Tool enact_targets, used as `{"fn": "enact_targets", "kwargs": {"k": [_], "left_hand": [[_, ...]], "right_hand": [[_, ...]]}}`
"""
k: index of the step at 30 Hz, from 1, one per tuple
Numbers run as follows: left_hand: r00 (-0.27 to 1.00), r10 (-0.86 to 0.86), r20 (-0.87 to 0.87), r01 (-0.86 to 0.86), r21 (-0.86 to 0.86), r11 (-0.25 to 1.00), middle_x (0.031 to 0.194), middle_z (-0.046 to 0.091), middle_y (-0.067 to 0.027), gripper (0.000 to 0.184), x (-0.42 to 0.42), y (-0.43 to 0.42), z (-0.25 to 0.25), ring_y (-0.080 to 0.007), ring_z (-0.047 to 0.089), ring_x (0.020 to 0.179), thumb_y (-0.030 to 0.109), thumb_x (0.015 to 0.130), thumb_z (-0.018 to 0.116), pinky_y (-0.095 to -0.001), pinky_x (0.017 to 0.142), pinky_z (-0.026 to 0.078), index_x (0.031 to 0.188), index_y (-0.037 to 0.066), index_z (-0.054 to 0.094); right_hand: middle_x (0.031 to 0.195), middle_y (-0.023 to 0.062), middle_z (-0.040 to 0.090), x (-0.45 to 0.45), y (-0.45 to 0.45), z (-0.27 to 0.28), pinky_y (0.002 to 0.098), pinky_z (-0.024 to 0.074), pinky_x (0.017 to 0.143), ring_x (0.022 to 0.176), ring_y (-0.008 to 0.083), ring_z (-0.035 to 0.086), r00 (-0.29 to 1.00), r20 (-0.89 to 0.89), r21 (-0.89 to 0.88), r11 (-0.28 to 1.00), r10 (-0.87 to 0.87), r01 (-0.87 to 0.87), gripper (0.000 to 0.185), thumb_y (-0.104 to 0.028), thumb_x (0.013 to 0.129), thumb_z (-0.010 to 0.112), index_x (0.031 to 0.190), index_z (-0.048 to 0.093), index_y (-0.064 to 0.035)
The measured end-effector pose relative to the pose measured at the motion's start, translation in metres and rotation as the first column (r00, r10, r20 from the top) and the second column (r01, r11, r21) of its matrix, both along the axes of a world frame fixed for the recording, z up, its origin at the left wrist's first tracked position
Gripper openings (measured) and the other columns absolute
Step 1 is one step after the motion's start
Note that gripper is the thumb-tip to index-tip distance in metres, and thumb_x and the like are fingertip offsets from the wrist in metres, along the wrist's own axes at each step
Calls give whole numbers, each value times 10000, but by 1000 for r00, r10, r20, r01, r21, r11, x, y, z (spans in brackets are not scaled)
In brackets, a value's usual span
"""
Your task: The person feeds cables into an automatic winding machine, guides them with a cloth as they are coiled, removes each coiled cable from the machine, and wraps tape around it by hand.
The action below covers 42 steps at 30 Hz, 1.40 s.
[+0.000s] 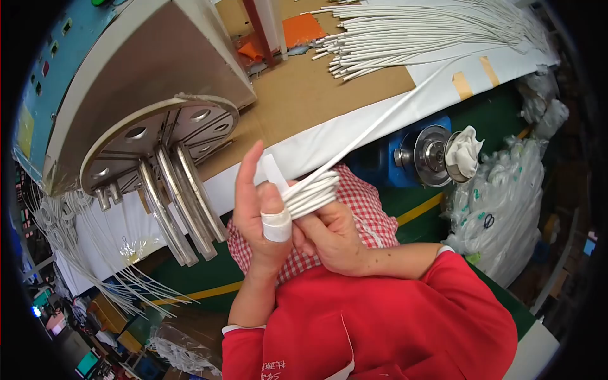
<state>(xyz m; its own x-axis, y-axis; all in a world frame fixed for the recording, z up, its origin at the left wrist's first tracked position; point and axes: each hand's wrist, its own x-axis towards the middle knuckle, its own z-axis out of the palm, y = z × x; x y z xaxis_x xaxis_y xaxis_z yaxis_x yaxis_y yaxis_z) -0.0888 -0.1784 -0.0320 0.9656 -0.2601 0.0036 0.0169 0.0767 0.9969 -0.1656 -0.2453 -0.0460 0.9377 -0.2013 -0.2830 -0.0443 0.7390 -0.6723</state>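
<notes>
A coiled bundle of white cable (311, 194) is held between my two hands in front of my chest. My left hand (261, 202) grips its left end, with the index finger raised and white tape around the thumb. A small white strip (272, 172) stands up beside those fingers. My right hand (334, 237) is closed on the underside of the coil. From the coil one cable length (380, 121) runs up and right toward a pile of white cables (405, 35) on the table.
At the left, a machine with a round slotted plate (130, 136) has metal rods (183, 202) sticking out toward me. More white cables (95, 244) hang beyond it. A blue motor-like device (411, 155) and plastic-wrapped bundles (497, 209) are at the right.
</notes>
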Motion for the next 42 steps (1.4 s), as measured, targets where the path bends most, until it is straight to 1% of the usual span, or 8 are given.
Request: {"fn": "enact_targets", "kwargs": {"k": [8, 11, 21, 26, 30, 36, 39, 42], "left_hand": [[985, -164, -47, 152, -198, 968, 912, 679, -80, 447, -5, 15, -11, -75, 599, 813, 199, 982, 499, -216, 739, 474, 1349, -52, 453], [974, -171, -148, 150, -145, 978, 778, 673, -51, 301, -5, 17, -10, -71, 578, 643, 207, 989, 499, -212, 578, 458, 969, -48, 657], [905, -371, 211, 177, 605, 776, 552, 475, -100, 281, 9, 54, -13, -199, 454, 455, 155, 946, 558, -316, 463, 359, 714, -4, 566], [872, -470, 139, 316, 575, 755, 583, 502, -123, 175, -25, 79, -18, -302, 516, 494, 124, 887, 591, -385, 484, 393, 752, 13, 580], [944, -327, 43, 285, 388, 877, 648, 553, -125, 140, -69, 111, -57, -323, 546, 542, 133, 847, 616, -417, 518, 422, 837, -7, 615], [813, -543, 209, 348, 574, 741, 839, 598, -170, 406, -54, 99, -31, -347, 593, 677, 231, 840, 679, -422, 588, 471, 1132, -15, 540], [759, -628, 171, 417, 613, 672, 856, 607, -180, 404, -42, 102, -38, -352, 619, 721, 212, 829, 691, -416, 623, 499, 1124, -22, 546], [771, -621, 145, 428, 603, 673, 885, 624, -177, 403, -36, 105, -49, -346, 640, 772, 207, 828, 693, -421, 655, 518, 1128, -19, 546]], "right_hand": [[852, 14, 629, -7, -6, -23, 208, 456, 609, 696, 54, 560, 982, 183, -173, 985, 46, -14, 282, 3, 977, 444, 1220, 587, -13], [849, 75, 648, -21, -14, -16, 232, 494, 603, 688, 92, 620, 983, 56, -333, 931, 176, -148, 255, 33, 956, 444, 1178, 570, 29], [968, 141, 670, -17, -23, -6, 338, 562, 730, 833, 242, 680, 756, 414, -887, 412, 507, 209, 377, 42, 722, 622, 1099, 625, 44], [699, -11, 509, -2, -20, 7, 315, 531, 790, 618, 146, 504, 641, 542, -840, 329, 544, 431, 93, -78, 703, 678, 792, 703, -84], [776, 40, 580, 10, 1, -7, 340, 486, 855, 770, 182, 591, 675, 608, -673, 723, 418, 158, 71, -108, 812, 650, 791, 686, -50], [899, 73, 626, 12, -9, -25, 249, 440, 670, 767, 92, 542, 927, -158, 88, 940, 341, -330, 220, -165, 938, 593, 801, 656, -5], [914, 66, 630, 8, -10, -18, 255, 449, 663, 777, 88, 544, 933, -215, 34, 957, 289, -288, 197, -165, 938, 596, 861, 671, 0], [972, 79, 639, 5, -24, -26, 288, 486, 692, 851, 156, 595, 940, 56, -718, 668, 337, -197, 135, -85, 851, 688, 967, 681, -17]]}}
